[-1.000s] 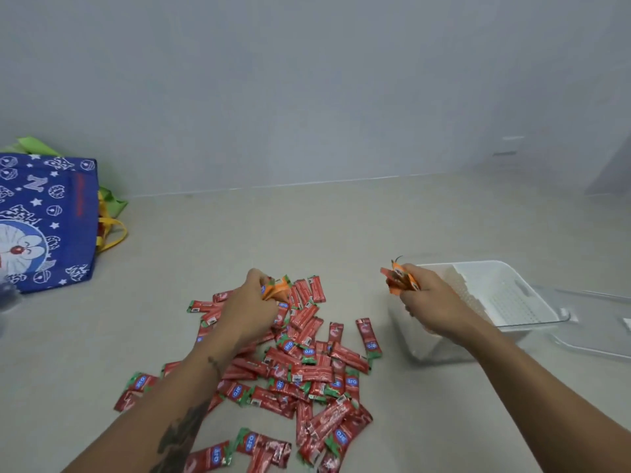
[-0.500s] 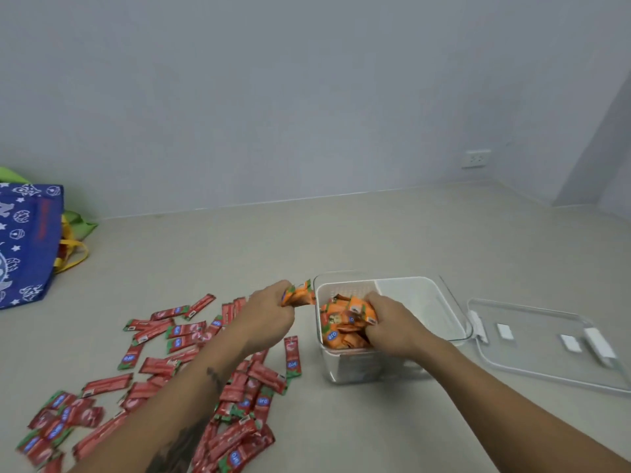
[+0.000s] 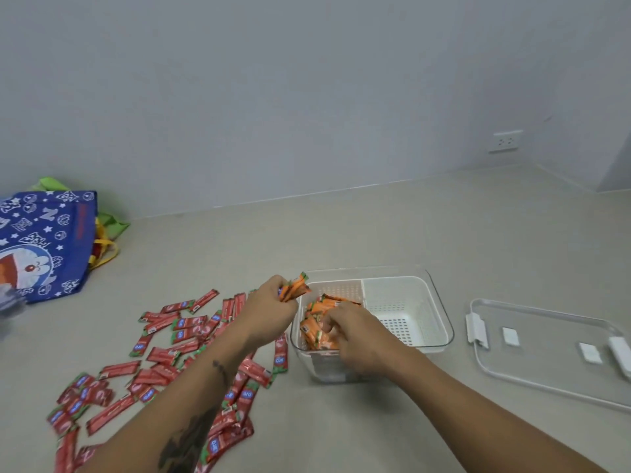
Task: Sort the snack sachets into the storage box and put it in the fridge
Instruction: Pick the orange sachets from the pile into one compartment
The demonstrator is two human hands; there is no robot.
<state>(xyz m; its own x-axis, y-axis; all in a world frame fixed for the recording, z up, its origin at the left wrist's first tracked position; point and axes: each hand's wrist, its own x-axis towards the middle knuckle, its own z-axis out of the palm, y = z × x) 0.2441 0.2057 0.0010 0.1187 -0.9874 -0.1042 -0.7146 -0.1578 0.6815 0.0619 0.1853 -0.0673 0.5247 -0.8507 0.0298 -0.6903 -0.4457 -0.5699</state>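
Left hand (image 3: 269, 307) grips a small bunch of orange sachets (image 3: 294, 288) just at the left rim of the box (image 3: 440, 315), their long axes pointing up and right toward its left compartment. Right hand (image 3: 351, 331) is already down in that compartment, fingers curled among the orange pile (image 3: 316, 331); whether it pinches any I cannot tell. The left hand's bunch likely goes in next, a short move rightward. The right compartment shows only its white perforated liner. Red sachets (image 3: 164, 356) lie scattered on the tabletop (image 3: 341, 233) to the left; the lid (image 3: 546, 349) lies right of the box.
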